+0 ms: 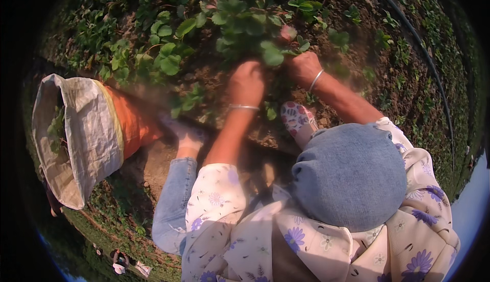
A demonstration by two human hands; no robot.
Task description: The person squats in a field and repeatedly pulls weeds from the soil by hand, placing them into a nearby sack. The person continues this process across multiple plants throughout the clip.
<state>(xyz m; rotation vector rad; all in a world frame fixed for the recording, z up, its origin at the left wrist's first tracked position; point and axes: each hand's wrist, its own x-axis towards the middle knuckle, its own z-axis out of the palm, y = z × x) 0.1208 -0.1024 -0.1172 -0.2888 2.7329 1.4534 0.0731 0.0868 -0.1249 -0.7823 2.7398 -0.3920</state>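
My left hand [247,83], with a bangle at the wrist, is curled low over the soil under strawberry leaves [235,21]. My right hand [304,65], also with a bangle, has its fingers curled beside a leafy strawberry plant [272,53] with stems near its fingertips. A pinkish-red leaf [288,33] stands just above that hand. Leaves and blur hide the fingertips of both hands, so their grip does not show clearly. At the left stands a wide-mouthed woven sack [93,129], white above and orange below, with green leaves [57,129] inside.
Strawberry plants [168,58] cover the ground ahead and left. A dark hose [425,48] curves along the right. My shoes [298,117] rest on the soil, one near the sack's base. A person [120,261] is far off at the lower left, beside a pale sack [142,269].
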